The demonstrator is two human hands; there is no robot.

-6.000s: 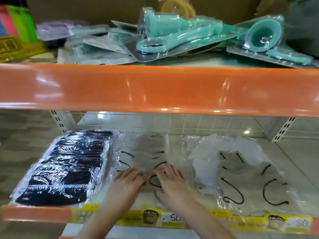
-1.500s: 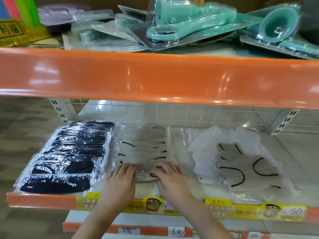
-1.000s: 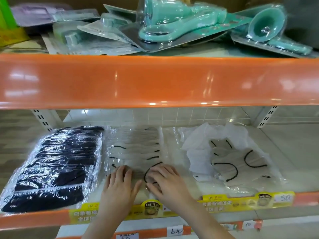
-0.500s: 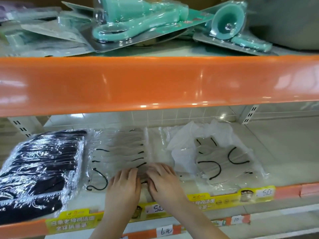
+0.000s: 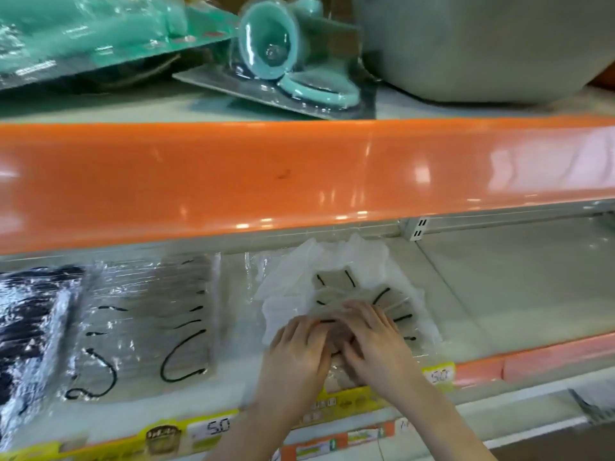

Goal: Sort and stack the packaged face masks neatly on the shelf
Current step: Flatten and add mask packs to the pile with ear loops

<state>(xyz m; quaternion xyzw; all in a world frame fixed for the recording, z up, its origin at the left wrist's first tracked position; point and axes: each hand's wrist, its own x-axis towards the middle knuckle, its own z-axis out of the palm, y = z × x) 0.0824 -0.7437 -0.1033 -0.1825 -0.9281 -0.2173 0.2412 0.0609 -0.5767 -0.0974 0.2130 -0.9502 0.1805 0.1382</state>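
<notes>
On the lower shelf (image 5: 499, 294) lie three groups of face masks in clear wrap. A black stack (image 5: 26, 324) is at the far left. Beside it sits a tidy row of grey masks with black ear loops (image 5: 146, 327). To the right is a loose fanned pile of grey masks (image 5: 359, 291) on crumpled white plastic. My left hand (image 5: 296, 354) and my right hand (image 5: 376, 344) lie side by side, palms down, on the front of that loose pile. The fingers look fairly straight and press on the packets. The packets under the hands are hidden.
An orange shelf lip (image 5: 299, 174) overhangs the masks just above the hands. Teal packaged items (image 5: 273, 51) and a grey tub (image 5: 482, 44) sit on the upper shelf. Yellow price labels (image 5: 213, 427) line the front edge. Bare shelf extends to the right.
Both hands have left the middle row of grey masks and moved right onto the loose pile. The view has shifted right and closer.
</notes>
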